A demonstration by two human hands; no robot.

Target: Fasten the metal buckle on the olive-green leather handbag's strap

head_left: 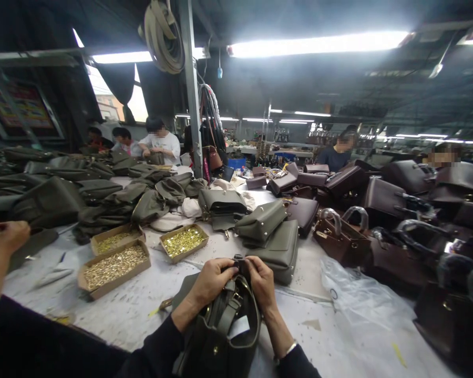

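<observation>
Both hands [236,283] grip olive bag [220,336] strap.

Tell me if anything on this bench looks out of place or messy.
Nothing looks damaged or spilled. Both hands grip the olive bag; brass fittings stay in their cardboard trays. A crumpled plastic bag lies loose.

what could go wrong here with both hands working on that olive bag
1. The left hand and right hand pinch a small part at the top of the olive bag; it could slip.
2. The open boxes of brass hardware sit close by; a nudge might spill them.
3. A co-worker's hand works nearby and could bump things.
</observation>
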